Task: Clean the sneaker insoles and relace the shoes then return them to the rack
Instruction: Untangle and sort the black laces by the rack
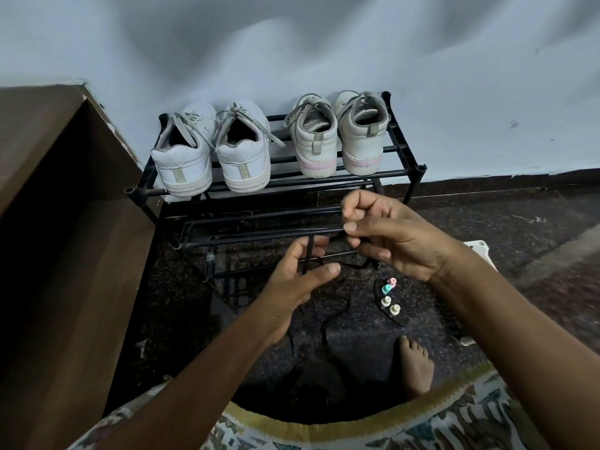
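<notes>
A black shoelace (pixel 324 323) hangs between my hands in front of the black metal shoe rack (pixel 402 147). My right hand (pixel 386 235) pinches one end of the lace between thumb and fingers. My left hand (pixel 298 280) holds a lower stretch of it, fingers loosely curled round the lace, and the rest trails down to the dark floor. On the rack's top shelf stand two pairs of laced sneakers, heels toward me: a white pair (pixel 211 151) at the left and a white pair with pink stripes (pixel 337 138) at the right.
A brown wooden cabinet (pixel 65 222) stands close on the left. Several small pastel spools (pixel 389 295) lie on the floor by my right wrist. My bare foot (pixel 414 368) rests below them. A white object (pixel 477 246) shows behind my right forearm.
</notes>
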A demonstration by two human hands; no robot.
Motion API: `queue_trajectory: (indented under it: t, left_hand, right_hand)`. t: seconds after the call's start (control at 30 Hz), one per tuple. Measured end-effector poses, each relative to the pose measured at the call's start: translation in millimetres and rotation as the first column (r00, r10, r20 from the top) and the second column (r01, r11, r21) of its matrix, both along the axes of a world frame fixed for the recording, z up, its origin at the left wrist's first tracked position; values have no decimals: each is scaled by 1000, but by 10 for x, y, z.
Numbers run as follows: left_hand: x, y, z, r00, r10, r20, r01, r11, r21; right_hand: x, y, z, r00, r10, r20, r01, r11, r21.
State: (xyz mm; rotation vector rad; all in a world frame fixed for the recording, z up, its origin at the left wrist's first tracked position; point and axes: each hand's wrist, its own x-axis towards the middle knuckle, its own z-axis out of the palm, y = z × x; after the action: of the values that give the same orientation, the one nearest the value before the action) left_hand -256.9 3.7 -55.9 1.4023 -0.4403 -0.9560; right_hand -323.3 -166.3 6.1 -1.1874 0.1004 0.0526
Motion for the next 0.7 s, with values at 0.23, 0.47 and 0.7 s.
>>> queue_trajectory:
  t: [0.23, 0.47, 0.7]
  left_hand:
    - [-49, -2, -15, 995, -18, 98, 15, 999, 30]
    - [-11, -27, 0, 990, -29, 137, 31, 999, -12]
    - [44, 18, 24, 972, -133, -195, 128, 991, -37]
  right_hand:
    - [-24, 30, 59, 983, 175, 57, -180, 978, 105]
    - [-5, 12, 15, 976, 194, 93, -210, 953, 219]
    - [11, -150, -81, 998, -61, 22, 61, 998, 2]
